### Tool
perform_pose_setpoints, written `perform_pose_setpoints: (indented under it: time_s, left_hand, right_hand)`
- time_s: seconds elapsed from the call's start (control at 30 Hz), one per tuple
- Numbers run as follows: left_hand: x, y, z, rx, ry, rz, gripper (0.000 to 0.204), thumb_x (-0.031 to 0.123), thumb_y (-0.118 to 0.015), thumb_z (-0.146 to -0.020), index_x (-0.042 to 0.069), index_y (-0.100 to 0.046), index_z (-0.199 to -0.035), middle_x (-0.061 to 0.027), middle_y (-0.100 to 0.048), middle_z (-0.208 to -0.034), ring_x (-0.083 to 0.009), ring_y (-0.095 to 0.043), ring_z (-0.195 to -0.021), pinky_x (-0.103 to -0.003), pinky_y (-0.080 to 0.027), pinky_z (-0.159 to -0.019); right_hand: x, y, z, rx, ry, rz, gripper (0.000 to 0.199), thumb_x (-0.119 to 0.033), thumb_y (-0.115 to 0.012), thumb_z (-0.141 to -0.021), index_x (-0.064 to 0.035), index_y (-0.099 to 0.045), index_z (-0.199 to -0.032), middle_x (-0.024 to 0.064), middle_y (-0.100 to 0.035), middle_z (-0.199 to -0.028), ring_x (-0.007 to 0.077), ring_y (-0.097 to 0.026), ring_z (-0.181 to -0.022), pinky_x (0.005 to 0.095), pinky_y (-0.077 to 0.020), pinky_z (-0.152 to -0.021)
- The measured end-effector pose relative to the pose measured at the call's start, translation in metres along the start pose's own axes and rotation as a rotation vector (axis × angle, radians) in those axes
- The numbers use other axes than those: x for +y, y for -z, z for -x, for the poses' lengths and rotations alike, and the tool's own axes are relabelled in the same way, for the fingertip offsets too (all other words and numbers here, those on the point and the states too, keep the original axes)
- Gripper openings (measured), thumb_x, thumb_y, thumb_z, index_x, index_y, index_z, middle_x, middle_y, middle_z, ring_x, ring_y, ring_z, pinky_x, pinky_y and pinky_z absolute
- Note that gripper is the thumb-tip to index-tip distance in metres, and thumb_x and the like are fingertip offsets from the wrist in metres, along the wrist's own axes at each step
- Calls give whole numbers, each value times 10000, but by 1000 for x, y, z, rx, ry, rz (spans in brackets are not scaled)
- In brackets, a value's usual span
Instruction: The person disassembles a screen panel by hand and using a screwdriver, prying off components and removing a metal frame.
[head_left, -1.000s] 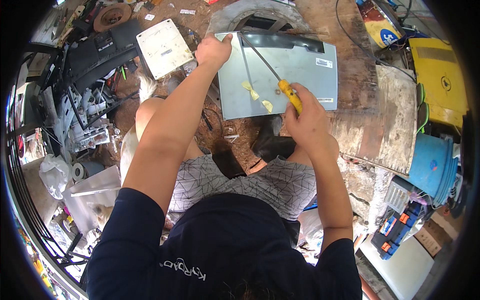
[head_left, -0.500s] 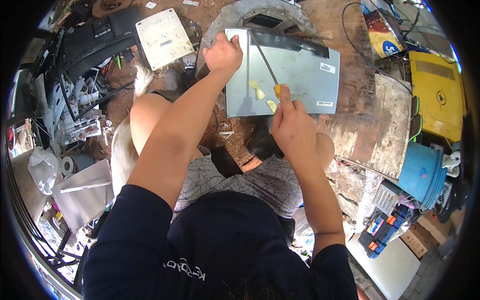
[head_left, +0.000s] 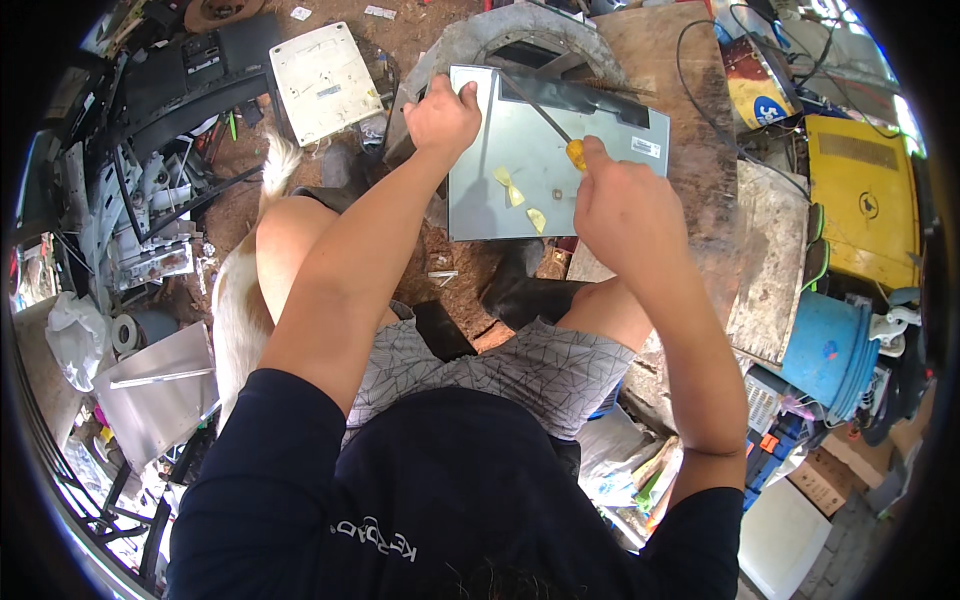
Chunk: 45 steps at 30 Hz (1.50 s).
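Note:
A flat silver-grey display panel point(head_left: 475, 205) lies in front of me, a black strip point(head_left: 625, 108) along its far edge. My left hand point(head_left: 442, 118) is closed around its far left corner, thumb on top. In my right hand point(head_left: 630, 210) is a screwdriver point(head_left: 574, 152) with a yellow handle. Its long thin shaft slants up and left across the panel, the tip by the left end of the black strip. Whether the tip is under the strip I cannot tell. Two scraps of yellow tape point(head_left: 514, 192) stick to the panel's lower middle.
Beyond the panel stands a round grey metal frame point(head_left: 470, 38). A wooden board point(head_left: 765, 270) runs along the right, with a yellow case point(head_left: 865, 190) and a blue bucket point(head_left: 825, 345) past it. An animal with pale fur point(head_left: 238, 310) is beside my left leg; scrap parts point(head_left: 150, 240) lie farther left.
My right hand has moved right and slightly away from me with the screwdriver, whose shaft now lies at a flatter slant. My right leg has shifted. My left hand keeps its hold on the corner.

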<state>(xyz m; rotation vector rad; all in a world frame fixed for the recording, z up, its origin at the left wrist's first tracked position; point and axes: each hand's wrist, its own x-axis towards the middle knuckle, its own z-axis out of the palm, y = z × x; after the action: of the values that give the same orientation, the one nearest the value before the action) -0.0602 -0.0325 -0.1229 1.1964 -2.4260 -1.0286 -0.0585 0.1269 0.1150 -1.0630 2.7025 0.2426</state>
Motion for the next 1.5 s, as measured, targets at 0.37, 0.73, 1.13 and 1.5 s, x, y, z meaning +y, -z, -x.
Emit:
perform_pose_setpoints:
  time_s: [0.37, 0.73, 1.13, 1.5]
  left_hand:
    - [2, -3, -1, 21, 18, 8, 409, 420, -532, -928, 14, -559, -971, -196, -685, -720, -360, -672, -722, -450, -382, -838]
    - [1, -5, 0, 64, 26, 25, 400, 425, -514, -936, 28, -554, -967, -194, -692, -769, -369, -664, -739, -463, -387, -829]
    - [-1, -6, -2, 63, 32, 58, 380, 413, -482, -957, 40, -556, -959, -187, -677, -705, -374, -659, -708, -465, -391, -851]
    - [-4, -6, 0, 69, 36, 105, 380, 419, -469, -968, 51, -558, -947, -179, -673, -699, -372, -655, -722, -449, -388, -850]
  right_hand:
    - [37, -44, 0, -192, -359, -921, 423, -207, -496, -970, -20, -546, -1346, 57, -570, -737, 106, -499, -572, 261, -402, -510]
    - [53, -24, -14, -99, -138, -465, 392, -193, -511, -937, -45, -559, -1297, 184, -646, -850, 352, -649, -785, 448, -507, -714]
    - [16, -64, 16, -13, -52, -34, 485, -142, -506, -909, -40, -457, -1380, 213, -655, -919, 415, -656, -797, 472, -534, -721]
    - [31, -75, 2, -228, -480, -930, 439, -242, -534, -948, -69, -545, -1352, 229, -682, -956, 312, -671, -844, 369, -506, -790]
